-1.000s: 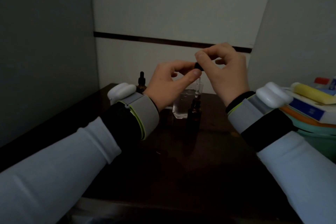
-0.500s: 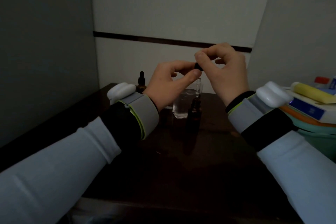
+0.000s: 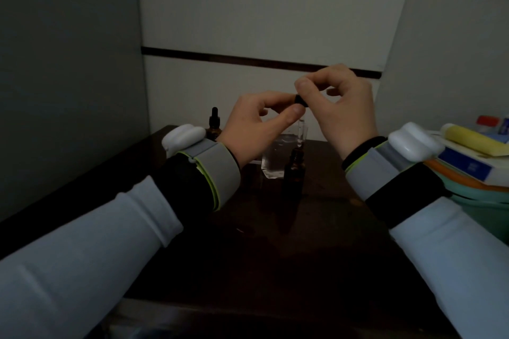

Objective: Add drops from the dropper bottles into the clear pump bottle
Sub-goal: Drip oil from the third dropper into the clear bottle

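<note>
Nothing's really moved in the last second: left hand (image 3: 256, 129) and right hand (image 3: 347, 110) both pinch the black bulb of the dropper (image 3: 301, 121). It hangs upright below the grip, glass tip pointing straight down at the open amber bottle (image 3: 294, 170). The clear pump bottle (image 3: 272, 158) sits just behind that, lower left of the pinch.

Over the table (image 3: 275, 245), the left hand (image 3: 256, 129) and right hand (image 3: 344, 110) meet, both pinching a dropper (image 3: 300, 99) whose tube hangs above the open dropper bottle (image 3: 294, 172). Just behind and left of that bottle stands the pump bottle (image 3: 271, 161); a capped dropper bottle (image 3: 214, 124) sits farther back left (near the wall). A loaded tub (image 3: 484, 197) lies at right.
</note>
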Tool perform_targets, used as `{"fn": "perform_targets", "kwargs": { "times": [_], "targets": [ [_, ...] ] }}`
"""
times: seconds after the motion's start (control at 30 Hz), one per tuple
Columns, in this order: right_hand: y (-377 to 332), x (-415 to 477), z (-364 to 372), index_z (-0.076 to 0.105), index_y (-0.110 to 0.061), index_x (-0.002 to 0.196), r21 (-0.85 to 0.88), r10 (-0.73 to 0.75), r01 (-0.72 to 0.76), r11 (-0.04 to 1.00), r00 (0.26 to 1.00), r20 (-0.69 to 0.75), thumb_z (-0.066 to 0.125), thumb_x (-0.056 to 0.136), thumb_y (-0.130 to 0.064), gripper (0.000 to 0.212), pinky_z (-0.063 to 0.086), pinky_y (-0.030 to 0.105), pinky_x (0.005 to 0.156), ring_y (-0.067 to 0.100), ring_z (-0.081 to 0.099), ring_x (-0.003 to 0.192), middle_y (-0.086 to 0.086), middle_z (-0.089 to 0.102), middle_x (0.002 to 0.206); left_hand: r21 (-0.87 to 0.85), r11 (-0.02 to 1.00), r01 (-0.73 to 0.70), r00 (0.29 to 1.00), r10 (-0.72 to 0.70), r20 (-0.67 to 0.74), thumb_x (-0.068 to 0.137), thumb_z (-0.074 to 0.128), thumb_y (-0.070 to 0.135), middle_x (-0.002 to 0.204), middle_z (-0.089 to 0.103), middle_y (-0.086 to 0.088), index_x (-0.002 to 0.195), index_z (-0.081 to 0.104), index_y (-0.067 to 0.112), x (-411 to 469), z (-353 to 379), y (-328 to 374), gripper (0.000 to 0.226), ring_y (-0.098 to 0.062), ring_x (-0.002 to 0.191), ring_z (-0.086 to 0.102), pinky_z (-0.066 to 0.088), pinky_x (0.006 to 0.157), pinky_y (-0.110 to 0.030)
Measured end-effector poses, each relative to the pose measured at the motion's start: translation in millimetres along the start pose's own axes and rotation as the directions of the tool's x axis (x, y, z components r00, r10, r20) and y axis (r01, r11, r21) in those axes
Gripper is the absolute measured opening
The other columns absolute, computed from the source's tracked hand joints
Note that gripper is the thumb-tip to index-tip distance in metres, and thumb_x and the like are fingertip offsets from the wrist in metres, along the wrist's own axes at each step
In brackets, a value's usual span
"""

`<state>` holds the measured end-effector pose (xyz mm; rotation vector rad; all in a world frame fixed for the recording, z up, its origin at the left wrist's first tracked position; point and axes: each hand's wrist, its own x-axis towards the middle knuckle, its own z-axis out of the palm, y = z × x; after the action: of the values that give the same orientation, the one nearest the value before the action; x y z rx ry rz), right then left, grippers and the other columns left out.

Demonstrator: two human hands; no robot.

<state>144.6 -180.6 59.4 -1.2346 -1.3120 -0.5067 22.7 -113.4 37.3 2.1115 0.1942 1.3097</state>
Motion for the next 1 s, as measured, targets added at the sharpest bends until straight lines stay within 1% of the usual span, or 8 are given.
{"fn": "perform_targets", "kwargs": {
  "times": [0.07, 0.2, 0.37, 0.53, 0.7, 0.8, 0.93, 1.0],
  "targets": [
    [-0.1, -0.1, 0.2, 0.062, -0.030, 0.073, 0.001, -0.002, 0.002, 1.000, 1.000, 0.001, 0.063, 0.082, -0.030, 0.008, 0.041, 0.019, 0.076, 0.008, 0.057, 0.085, -0.018, 0.055, 0.076, 0.002, 1.000, -0.004, 1.000, 0.004, 0.002, 0.091, 0.060, 0.022, 0.094, 0.063, 0.023, 0.100, 0.059, 0.041, 0.0, -0.1, 0.3, 0.021, 0.010, 0.091, 0.057, 0.043, 0.095, -0.031],
    [-0.6, 0.2, -0.1, 0.060, -0.034, 0.071, 0.003, -0.008, 0.008, 1.000, 1.000, -0.005, 0.063, 0.081, -0.030, 0.011, 0.041, 0.019, 0.076, 0.007, 0.057, 0.084, -0.018, 0.055, 0.076, 0.005, 1.000, -0.012, 1.000, 0.012, 0.005, 0.090, 0.060, 0.024, 0.095, 0.065, 0.021, 0.105, 0.061, 0.035, 0.1, -0.2, -0.5, 0.019, 0.008, 0.091, 0.058, 0.044, 0.095, -0.033],
    [0.7, -0.5, -0.4, 0.061, -0.029, 0.073, -0.009, -0.018, 0.018, 1.000, 1.000, 0.004, 0.063, 0.082, -0.030, 0.009, 0.038, 0.013, 0.074, 0.005, 0.055, 0.082, -0.019, 0.054, 0.076, 0.008, 1.000, -0.017, 1.000, 0.017, 0.003, 0.084, 0.057, 0.033, 0.095, 0.065, 0.021, 0.104, 0.061, 0.037, 0.2, 0.2, -0.5, 0.021, 0.008, 0.091, 0.059, 0.044, 0.092, -0.030],
    [1.1, 0.2, -1.5, 0.062, -0.026, 0.073, -0.008, -0.020, 0.020, 1.000, 1.000, 0.008, 0.064, 0.082, -0.028, 0.009, 0.033, 0.003, 0.071, -0.001, 0.052, 0.079, -0.019, 0.053, 0.074, 0.014, 1.000, -0.023, 1.000, 0.023, 0.002, 0.088, 0.060, 0.027, 0.096, 0.065, 0.020, 0.103, 0.061, 0.038, 0.1, -0.4, -1.5, 0.019, 0.007, 0.092, 0.059, 0.044, 0.094, -0.034],
    [0.9, -0.3, -1.9, 0.062, -0.024, 0.073, -0.024, -0.018, 0.018, 1.000, 1.000, 0.016, 0.064, 0.083, -0.028, 0.010, 0.033, 0.003, 0.071, -0.003, 0.051, 0.078, -0.018, 0.052, 0.073, 0.024, 1.000, -0.020, 1.000, 0.020, 0.006, 0.090, 0.059, 0.025, 0.098, 0.067, 0.017, 0.105, 0.061, 0.036, 0.2, -0.7, -2.6, 0.019, 0.002, 0.096, 0.060, 0.045, 0.096, -0.038],
    [1.0, 0.0, -1.8, 0.062, -0.024, 0.072, -0.029, -0.018, 0.019, 0.999, 1.000, 0.015, 0.064, 0.083, -0.027, 0.011, 0.033, 0.002, 0.071, -0.002, 0.051, 0.078, -0.018, 0.053, 0.073, 0.022, 1.000, -0.014, 1.000, 0.014, 0.004, 0.090, 0.059, 0.025, 0.098, 0.066, 0.018, 0.105, 0.062, 0.036, 0.4, -0.7, -3.3, 0.019, 0.003, 0.095, 0.060, 0.045, 0.096, -0.037],
    [1.2, 0.1, -1.6, 0.062, -0.023, 0.072, -0.035, -0.015, 0.016, 0.999, 1.000, 0.015, 0.065, 0.083, -0.026, 0.012, 0.033, 0.002, 0.071, -0.002, 0.052, 0.078, -0.017, 0.054, 0.074, 0.036, 0.999, -0.008, 1.000, 0.007, 0.014, 0.091, 0.059, 0.024, 0.100, 0.066, 0.016, 0.111, 0.063, 0.028, 1.3, -0.6, -4.9, 0.021, 0.004, 0.095, 0.059, 0.045, 0.095, -0.035],
    [1.0, 0.1, -1.6, 0.062, -0.023, 0.072, -0.035, -0.013, 0.013, 0.999, 1.000, 0.019, 0.065, 0.083, -0.025, 0.012, 0.033, 0.002, 0.071, -0.003, 0.052, 0.078, -0.018, 0.054, 0.074, 0.037, 0.999, -0.006, 1.000, 0.006, 0.015, 0.091, 0.060, 0.024, 0.100, 0.066, 0.016, 0.111, 0.063, 0.029, 1.2, -0.8, -5.1, 0.021, 0.003, 0.095, 0.060, 0.045, 0.095, -0.035]
  ]
}}
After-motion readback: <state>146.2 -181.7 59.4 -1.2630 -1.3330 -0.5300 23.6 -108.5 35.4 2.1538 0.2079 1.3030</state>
